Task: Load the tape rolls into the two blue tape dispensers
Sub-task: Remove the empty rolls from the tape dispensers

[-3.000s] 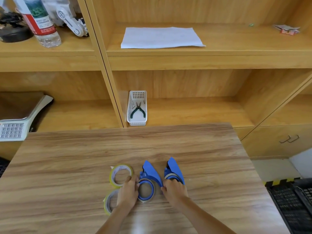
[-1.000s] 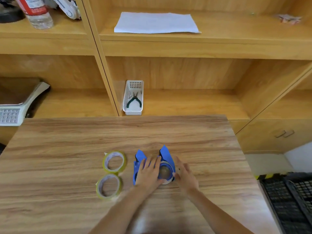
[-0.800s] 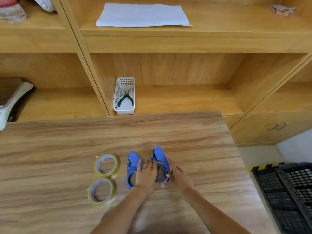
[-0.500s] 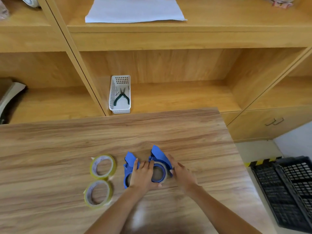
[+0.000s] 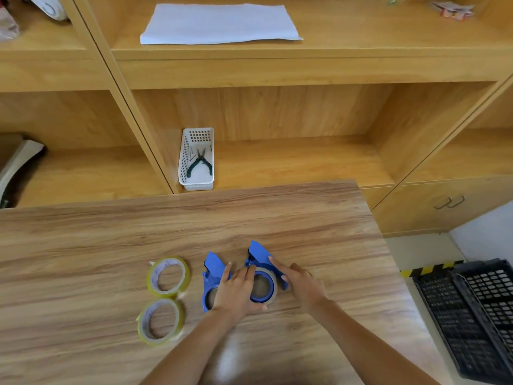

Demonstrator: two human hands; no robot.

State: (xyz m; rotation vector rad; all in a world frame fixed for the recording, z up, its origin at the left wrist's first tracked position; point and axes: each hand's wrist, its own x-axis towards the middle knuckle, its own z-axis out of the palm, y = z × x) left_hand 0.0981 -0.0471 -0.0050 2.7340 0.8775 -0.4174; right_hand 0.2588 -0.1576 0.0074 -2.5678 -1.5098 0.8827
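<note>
Head view, wooden surface (image 5: pixel 277 218): both hands on right blue dispenser (image 5: pixel 259 258), seating a tape roll (image 5: pixel 273 287), left hand (image 5: pixel 238 293) fingers grasping its hub, right hand (image 5: pixel 304 286) bracing, grip unclear; left dispenser (image 5: pixel 212 269) beside, two yellow rolls (image 5: pixel 169 276) apart; next, likely pressing home.

White basket (image 5: pixel 183 159) holding pliers (image 5: pixel 200 163) on shelf; paper sheet (image 5: pixel 219 23) above.

Rolls (image 5: pixel 169 277) left of dispensers (image 5: pixel 213 269) (table (image 5: pixel 305 232)).
</note>
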